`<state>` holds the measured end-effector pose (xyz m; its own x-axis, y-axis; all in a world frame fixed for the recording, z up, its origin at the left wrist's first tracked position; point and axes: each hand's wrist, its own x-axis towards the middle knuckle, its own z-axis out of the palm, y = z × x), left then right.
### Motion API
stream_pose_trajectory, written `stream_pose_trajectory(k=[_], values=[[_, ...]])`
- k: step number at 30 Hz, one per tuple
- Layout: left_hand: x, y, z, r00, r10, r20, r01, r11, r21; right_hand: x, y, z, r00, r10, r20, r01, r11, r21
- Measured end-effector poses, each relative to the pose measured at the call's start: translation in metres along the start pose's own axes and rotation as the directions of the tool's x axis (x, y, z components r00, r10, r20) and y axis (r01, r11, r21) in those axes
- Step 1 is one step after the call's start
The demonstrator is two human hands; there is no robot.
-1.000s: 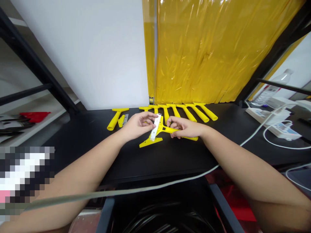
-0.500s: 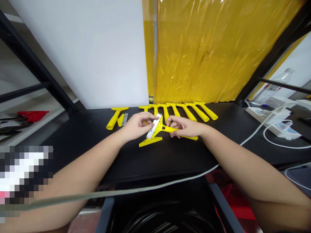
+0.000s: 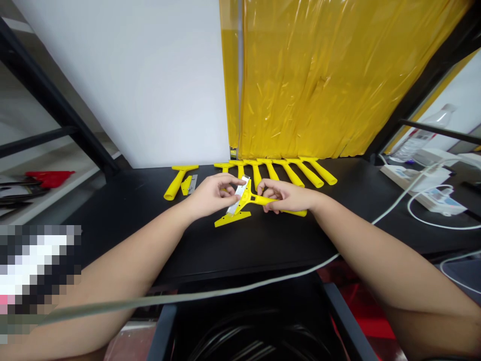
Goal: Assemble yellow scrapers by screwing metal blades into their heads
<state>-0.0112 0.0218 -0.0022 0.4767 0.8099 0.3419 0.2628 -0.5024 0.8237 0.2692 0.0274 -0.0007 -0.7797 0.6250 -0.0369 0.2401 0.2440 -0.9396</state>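
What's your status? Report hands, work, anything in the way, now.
Left hand pinching silver strip; right hand gripping yellow tool. Strip lies along the tool's head. Loose yellow plate close by; nothing seen blocking.

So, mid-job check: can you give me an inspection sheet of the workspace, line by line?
Surface: black table, with yellow parts on it.
Job's things: yellow scraper and silver strip in hand; loose yellow plate just below them.
Clutter: row of yellow handles along the back; single handle further left; clear bottle and white box at right.
Hands: left hand holds the strip at the scraper's head; right hand grips its handle.
Cables: pale cable crosses the view below both hands; white cord loops near the box.
Surroundings: white panel and yellow sheeting behind.
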Motion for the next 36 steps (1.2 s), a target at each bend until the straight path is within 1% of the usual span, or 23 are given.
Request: stream_pose_trajectory(k=[3,5,8,10,16,21,24,30,36], values=[[0.0,-0.001,-0.001,1.0,-0.02,0.01,0.02,1.0,-0.002,0.0,0.001,0.0,1.0,0.001,0.002,-0.001,1.0,-0.007],[0.001,-0.001,-0.002,0.998,-0.049,0.037,0.05,0.999,-0.013,0.001,0.002,-0.001,1.0,-0.001,0.004,0.001,1.0,-0.013],[0.002,0.001,-0.005,0.994,-0.082,0.073,0.087,0.994,-0.061,0.001,0.002,-0.001,1.0,0.001,0.001,-0.001,1.0,-0.028],[0.002,0.004,-0.007,0.994,-0.083,0.064,0.089,0.991,-0.095,0.0,0.002,-0.001,1.0,-0.004,-0.003,0.004,0.999,-0.035],[-0.001,0.023,-0.011,1.0,-0.02,-0.016,0.017,0.989,-0.144,-0.005,-0.001,-0.005,0.999,-0.021,-0.041,0.018,0.998,-0.064],[-0.009,0.045,-0.006,0.999,0.045,-0.028,-0.05,0.981,-0.19,-0.008,-0.004,-0.006,0.997,-0.039,-0.07,0.035,0.998,-0.059],[-0.014,0.054,-0.002,0.998,0.067,0.004,-0.064,0.968,-0.241,-0.009,-0.007,-0.005,0.997,-0.037,-0.07,0.032,0.998,-0.061],[-0.019,0.058,0.004,0.995,0.069,0.069,-0.043,0.947,-0.319,-0.01,-0.008,-0.005,0.997,-0.058,-0.047,0.055,0.997,-0.05],[-0.019,0.058,0.005,0.995,0.072,0.074,-0.042,0.935,-0.353,-0.01,-0.007,-0.006,0.997,-0.064,-0.043,0.061,0.996,-0.062]])
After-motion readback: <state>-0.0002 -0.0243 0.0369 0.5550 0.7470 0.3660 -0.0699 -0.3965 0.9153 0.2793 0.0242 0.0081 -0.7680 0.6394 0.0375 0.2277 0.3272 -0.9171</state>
